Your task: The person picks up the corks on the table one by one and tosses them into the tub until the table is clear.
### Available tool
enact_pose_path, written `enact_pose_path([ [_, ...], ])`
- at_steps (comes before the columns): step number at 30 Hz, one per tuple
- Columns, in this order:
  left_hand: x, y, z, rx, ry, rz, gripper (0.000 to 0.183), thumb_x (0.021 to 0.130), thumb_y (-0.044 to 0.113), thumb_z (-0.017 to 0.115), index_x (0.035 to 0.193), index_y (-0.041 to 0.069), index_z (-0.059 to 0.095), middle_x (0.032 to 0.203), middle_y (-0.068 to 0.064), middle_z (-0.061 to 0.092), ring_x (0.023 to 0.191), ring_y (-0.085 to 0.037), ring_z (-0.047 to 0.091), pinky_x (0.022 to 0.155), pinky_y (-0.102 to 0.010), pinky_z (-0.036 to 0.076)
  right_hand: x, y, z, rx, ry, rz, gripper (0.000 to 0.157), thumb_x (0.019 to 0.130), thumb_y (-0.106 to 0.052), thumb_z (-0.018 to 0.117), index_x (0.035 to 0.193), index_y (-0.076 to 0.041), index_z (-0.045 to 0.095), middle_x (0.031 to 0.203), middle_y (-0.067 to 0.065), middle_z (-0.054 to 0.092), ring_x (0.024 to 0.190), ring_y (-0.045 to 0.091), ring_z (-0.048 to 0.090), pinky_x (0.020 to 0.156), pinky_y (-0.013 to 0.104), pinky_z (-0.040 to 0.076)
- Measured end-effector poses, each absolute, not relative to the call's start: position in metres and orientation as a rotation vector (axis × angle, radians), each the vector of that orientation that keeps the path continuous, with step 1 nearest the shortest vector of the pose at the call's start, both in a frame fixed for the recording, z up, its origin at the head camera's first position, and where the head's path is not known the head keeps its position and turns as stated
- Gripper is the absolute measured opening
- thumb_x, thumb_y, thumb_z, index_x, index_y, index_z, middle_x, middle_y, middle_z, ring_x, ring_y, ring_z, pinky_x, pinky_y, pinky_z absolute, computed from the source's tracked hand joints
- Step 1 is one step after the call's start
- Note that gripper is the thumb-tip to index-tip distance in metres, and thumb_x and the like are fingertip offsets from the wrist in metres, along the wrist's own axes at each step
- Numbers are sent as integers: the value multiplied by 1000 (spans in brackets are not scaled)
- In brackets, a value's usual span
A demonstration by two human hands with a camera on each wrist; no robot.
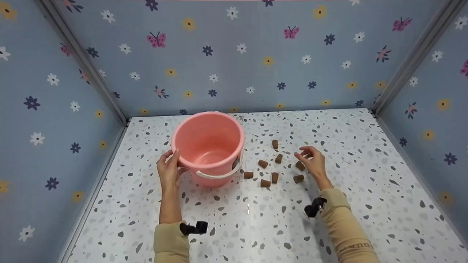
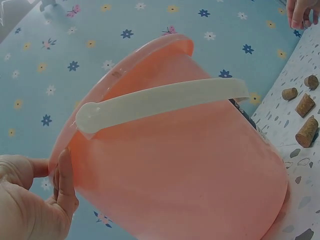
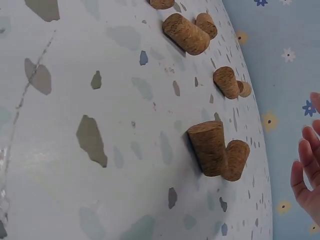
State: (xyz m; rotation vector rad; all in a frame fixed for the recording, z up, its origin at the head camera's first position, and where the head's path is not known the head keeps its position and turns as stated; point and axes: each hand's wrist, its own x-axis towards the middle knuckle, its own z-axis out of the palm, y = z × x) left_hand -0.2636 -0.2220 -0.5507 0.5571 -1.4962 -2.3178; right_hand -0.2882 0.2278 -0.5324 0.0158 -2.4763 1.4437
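Note:
My left hand [image 1: 169,168] holds the pink bucket [image 1: 204,135] by its rim on the near left side. In the left wrist view the thumb and fingers lie on either side of that rim. A white handle [image 2: 165,102] hangs down across the front of the bucket. My right hand [image 1: 312,164] hovers over the corks at the right, its fingers loosely bent and nothing between them. Closest below it are one brown cork [image 1: 299,165] and a second cork [image 1: 298,178]. Seen from the head, the inside of the bucket holds nothing.
Several more corks lie scattered between bucket and right hand, among them one at the back [image 1: 275,144] and one by the bucket [image 1: 248,175]. The speckled white table [image 1: 226,233] is enclosed by blue flowered panels [image 1: 248,36] at the back and both sides.

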Motion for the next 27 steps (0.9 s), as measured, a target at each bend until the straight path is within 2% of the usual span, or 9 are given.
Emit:
enact_pose_path([
  [4, -273, -229, -568, 597, -1557, -2302, 56, 75, 39, 68, 120, 13, 45, 96, -12, 63, 60, -17, 60, 52, -38, 53, -287, 232, -543, -50, -2496, 1476, 32, 75, -14, 71, 101, 3, 61, 85, 15, 60, 75, 22, 52, 58, 19, 41],
  [5, -273, -230, -566, 602, -1564, -2309, 53, 78, 36, 67, 120, 11, 45, 96, -14, 63, 61, -18, 60, 53, -38, 54, -287, 233, -546, -66, -2504, 1481, 32, 75, -13, 71, 101, 3, 60, 86, 16, 60, 76, 22, 52, 59, 19, 41],
  [11, -289, -239, -596, 549, -1547, -2266, 55, 76, 38, 68, 119, 11, 47, 96, -16, 62, 61, -21, 59, 52, -39, 53, -283, 238, -557, -161, -2540, 1498, 32, 76, -14, 71, 102, 2, 60, 90, 17, 58, 78, 23, 51, 63, 24, 42],
  [12, -294, -240, -608, 542, -1558, -2223, 60, 72, 45, 69, 118, 14, 48, 96, -14, 62, 61, -19, 59, 51, -39, 53, -283, 238, -558, -174, -2546, 1501, 32, 76, -14, 71, 102, 2, 60, 90, 17, 58, 78, 23, 51, 63, 25, 42],
  [16, -300, -241, -619, 536, -1552, -2176, 61, 69, 47, 70, 117, 15, 49, 95, -16, 62, 60, -21, 58, 49, -41, 52, -281, 240, -562, -197, -2590, 1502, 34, 77, -16, 70, 103, 3, 60, 91, 17, 58, 78, 23, 52, 64, 26, 42],
  [20, -293, -239, -606, 569, -1558, -2220, 61, 70, 46, 70, 118, 14, 48, 94, -14, 63, 59, -20, 59, 51, -39, 53, -279, 242, -564, -240, -2616, 1523, 37, 77, -19, 70, 105, 3, 58, 92, 16, 57, 78, 21, 51, 63, 25, 42],
  [24, -267, -226, -561, 556, -1486, -2341, 52, 77, 32, 69, 117, 8, 46, 89, -15, 63, 54, -19, 59, 46, -36, 52, -278, 244, -568, -280, -2627, 1545, 37, 76, -17, 71, 104, 3, 59, 91, 15, 56, 78, 20, 50, 63, 24, 43],
  [27, -265, -225, -558, 548, -1477, -2341, 50, 77, 32, 69, 115, 7, 47, 88, -15, 63, 53, -19, 58, 44, -36, 52, -278, 244, -571, -268, -2642, 1533, 36, 76, -16, 71, 104, 3, 59, 91, 16, 56, 79, 20, 51, 63, 24, 43],
])
